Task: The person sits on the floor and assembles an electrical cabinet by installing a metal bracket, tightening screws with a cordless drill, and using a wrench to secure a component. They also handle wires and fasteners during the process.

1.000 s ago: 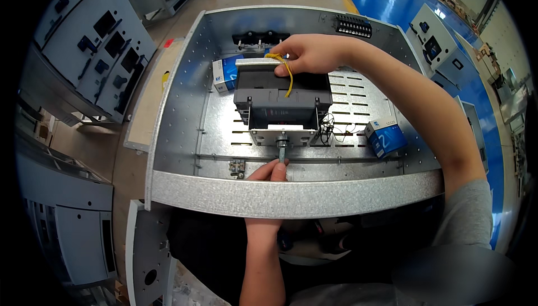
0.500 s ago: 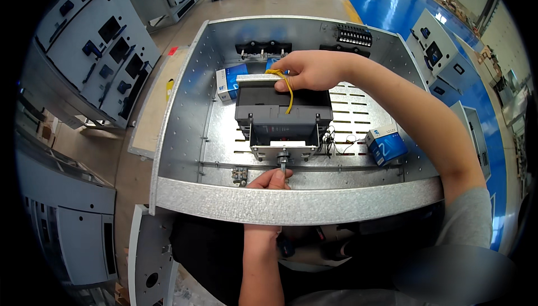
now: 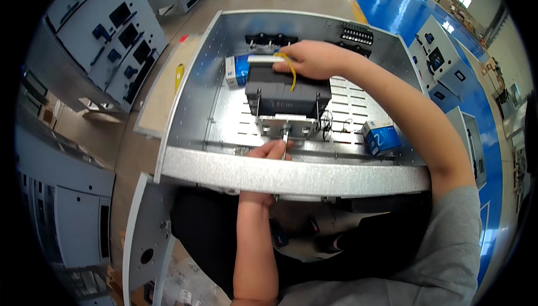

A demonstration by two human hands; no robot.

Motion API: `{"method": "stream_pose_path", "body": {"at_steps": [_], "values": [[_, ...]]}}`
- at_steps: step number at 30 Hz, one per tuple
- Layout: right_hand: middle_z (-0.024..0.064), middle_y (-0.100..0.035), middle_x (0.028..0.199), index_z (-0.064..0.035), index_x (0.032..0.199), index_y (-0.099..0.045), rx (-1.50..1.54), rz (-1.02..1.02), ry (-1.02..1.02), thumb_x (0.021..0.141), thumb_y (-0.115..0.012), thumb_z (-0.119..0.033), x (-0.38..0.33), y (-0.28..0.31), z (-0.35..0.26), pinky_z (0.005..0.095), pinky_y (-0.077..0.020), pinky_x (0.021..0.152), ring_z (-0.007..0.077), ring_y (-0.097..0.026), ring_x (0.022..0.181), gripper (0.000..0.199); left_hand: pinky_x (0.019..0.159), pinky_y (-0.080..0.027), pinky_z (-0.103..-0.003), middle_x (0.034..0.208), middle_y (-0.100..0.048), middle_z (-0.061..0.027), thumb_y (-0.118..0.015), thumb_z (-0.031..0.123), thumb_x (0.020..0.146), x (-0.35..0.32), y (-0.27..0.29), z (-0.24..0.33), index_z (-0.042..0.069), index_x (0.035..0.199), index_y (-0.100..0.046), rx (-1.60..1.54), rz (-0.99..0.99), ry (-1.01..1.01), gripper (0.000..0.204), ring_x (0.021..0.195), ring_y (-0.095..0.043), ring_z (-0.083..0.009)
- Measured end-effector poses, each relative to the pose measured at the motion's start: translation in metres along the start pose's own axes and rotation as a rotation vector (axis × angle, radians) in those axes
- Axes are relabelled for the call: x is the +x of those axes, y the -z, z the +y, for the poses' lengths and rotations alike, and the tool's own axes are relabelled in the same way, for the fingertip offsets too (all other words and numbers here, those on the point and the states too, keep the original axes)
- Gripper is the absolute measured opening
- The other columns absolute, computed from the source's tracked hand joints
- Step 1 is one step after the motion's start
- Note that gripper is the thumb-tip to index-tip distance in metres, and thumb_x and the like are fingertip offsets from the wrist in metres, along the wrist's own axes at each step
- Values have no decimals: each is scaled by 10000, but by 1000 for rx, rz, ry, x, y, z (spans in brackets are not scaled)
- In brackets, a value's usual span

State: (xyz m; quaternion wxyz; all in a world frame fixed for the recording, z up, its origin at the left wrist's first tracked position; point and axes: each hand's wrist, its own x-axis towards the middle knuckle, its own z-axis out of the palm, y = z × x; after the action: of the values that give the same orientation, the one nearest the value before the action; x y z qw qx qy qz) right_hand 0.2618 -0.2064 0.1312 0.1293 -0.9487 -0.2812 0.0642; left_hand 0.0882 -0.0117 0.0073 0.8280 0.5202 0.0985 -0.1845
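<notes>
Our left hand point(image 3: 270, 150) grips a screwdriver point(image 3: 285, 138), shaft pointing away into the black module point(image 3: 288, 96)'s near bracket. Our right hand point(image 3: 314, 59) clamps the module's far edge. Blue boxes point(image 3: 381, 138) flank the module inside the metal enclosure point(image 3: 291, 174).

Left hand point(image 3: 270, 150) drives a screwdriver point(image 3: 284, 139) into the black module point(image 3: 287, 97); right hand point(image 3: 311, 59) steadies it.

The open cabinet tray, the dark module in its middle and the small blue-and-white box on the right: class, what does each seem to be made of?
Cabinet tray: probably galvanised sheet steel, a dull grey speckled sheen with folded edges and punched slots.
Dark module: looks like matt black moulded plastic, with a lighter metal bracket at its front.
Blue-and-white box: most likely printed cardboard, with sharp folded corners and flat faces.
</notes>
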Motion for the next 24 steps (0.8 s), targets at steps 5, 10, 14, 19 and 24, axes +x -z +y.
{"method": "stream_pose_path", "body": {"at_steps": [5,10,14,19,24], "values": [[173,-732,986,-100,1196,-699,-98,47,-71,1029,-487,-623,2,-6,-2,470,-535,850,378,-692,956,588,423,-450,-222,713,-691,-21,-659,269,1030,1,-6,2,-12,1154,-695,-48,25,-17,309,518,-610,-74],[169,-724,939,-80,1108,-710,-99,48,-51,1033,-488,-617,3,-6,-3,470,-529,814,375,-688,917,586,541,-512,-250,739,-709,-36,-686,233,1010,4,1,-4,-22,1133,-704,-74,16,-33,284,591,-646,-93],[166,-715,910,-63,1057,-707,-72,4,-54,1035,-491,-611,0,-2,-13,460,-525,787,364,-685,886,589,541,-511,-249,752,-714,-33,-685,207,1007,3,5,-8,-27,1121,-705,-31,84,-21,262,601,-647,-92],[164,-698,871,-37,985,-695,-65,-14,-28,1031,-499,-618,1,-1,-4,456,-510,754,348,-670,835,615,553,-513,-252,749,-704,-26,-672,197,1015,2,4,-11,-30,1111,-696,-81,49,-13,248,617,-647,-94],[164,-685,852,-24,943,-684,-27,-32,-13,1029,-501,-621,1,5,-7,454,-503,741,344,-664,815,630,567,-516,-251,747,-710,-49,-674,239,1019,-1,0,-6,-26,1129,-700,-80,15,-56,288,609,-651,-106]]}}
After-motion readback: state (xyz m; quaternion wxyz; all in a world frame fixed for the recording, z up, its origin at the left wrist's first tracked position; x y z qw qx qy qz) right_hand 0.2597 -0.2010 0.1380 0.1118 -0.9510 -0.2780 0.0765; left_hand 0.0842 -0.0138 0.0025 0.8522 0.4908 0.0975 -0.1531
